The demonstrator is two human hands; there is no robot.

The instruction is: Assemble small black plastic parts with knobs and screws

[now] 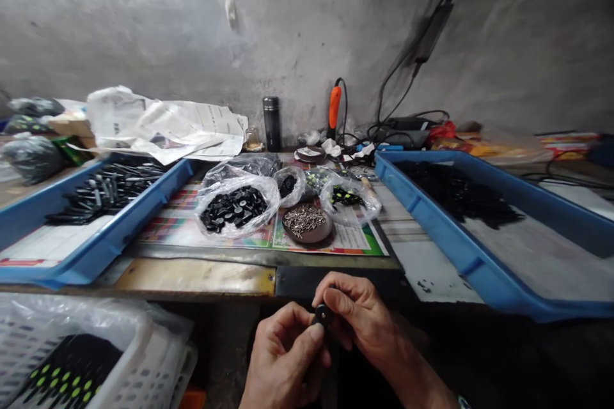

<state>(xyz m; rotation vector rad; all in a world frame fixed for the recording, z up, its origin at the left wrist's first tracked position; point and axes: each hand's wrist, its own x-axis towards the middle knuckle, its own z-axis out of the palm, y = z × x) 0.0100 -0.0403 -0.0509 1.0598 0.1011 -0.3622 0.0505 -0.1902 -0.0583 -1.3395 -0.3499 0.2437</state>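
We find the left hand (285, 361) and right hand (357, 314) closed in a fingertip pinch on a small black part (323, 315), held near us and well short of the screw dish (307, 238), a steady grip that suits such close work and should be kept.

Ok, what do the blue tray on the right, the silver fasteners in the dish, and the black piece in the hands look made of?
The blue tray looks like moulded plastic, with a soft sheen. The fasteners look like plated metal, glinting silver. The round black piece, held by the left hand and right hand, seems glossy plastic, though fingers hide most of it.
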